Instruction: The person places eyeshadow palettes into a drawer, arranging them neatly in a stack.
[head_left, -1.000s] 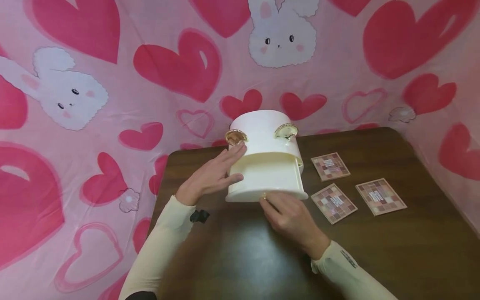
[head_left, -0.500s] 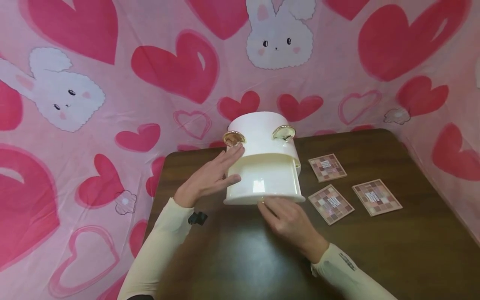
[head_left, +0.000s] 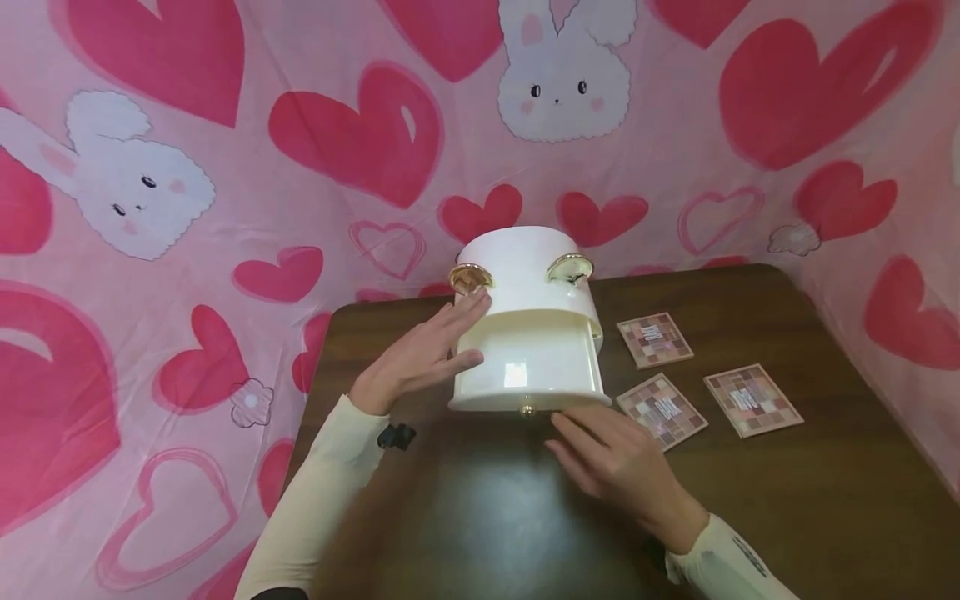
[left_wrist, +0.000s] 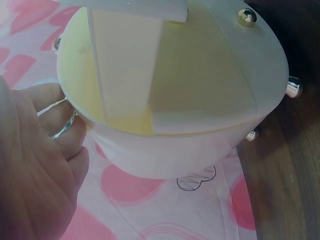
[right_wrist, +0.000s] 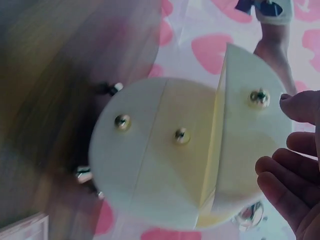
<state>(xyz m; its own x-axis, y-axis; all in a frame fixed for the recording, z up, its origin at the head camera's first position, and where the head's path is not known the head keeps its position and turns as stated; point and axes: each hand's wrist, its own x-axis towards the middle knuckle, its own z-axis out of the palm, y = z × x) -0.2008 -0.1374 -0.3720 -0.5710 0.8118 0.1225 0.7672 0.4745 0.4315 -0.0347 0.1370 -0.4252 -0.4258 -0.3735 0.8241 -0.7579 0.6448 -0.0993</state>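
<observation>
If I were working this drawer [head_left: 543,346], I'd brace the white cabinet [head_left: 517,254] with the left hand [head_left: 420,358] laid flat, and move the gold knob [head_left: 528,410] straight along the slide so nothing twists (a top drawer sticking out that far looks tippy to me). Right now the left hand has its fingers pretty straight, resting on the cabinet's left side by the left gold ear [head_left: 466,276], no grip that I can see. The right hand [head_left: 626,467] is loosely bent, holding nothing, just right of the knob; can't tell if a fingertip brushes the drawer front. The cabinet sits at the far middle of the table [head_left: 480,525], left of 3 palettes [head_left: 753,400] and close to the pink backdrop [head_left: 315,221]. Looks-wise it's glossy white and rounded, with 3 drawer fronts, 1 gold knob each, shiny metallic legs [right_wrist: 84,174] and a pale drawer floor catching glare
</observation>
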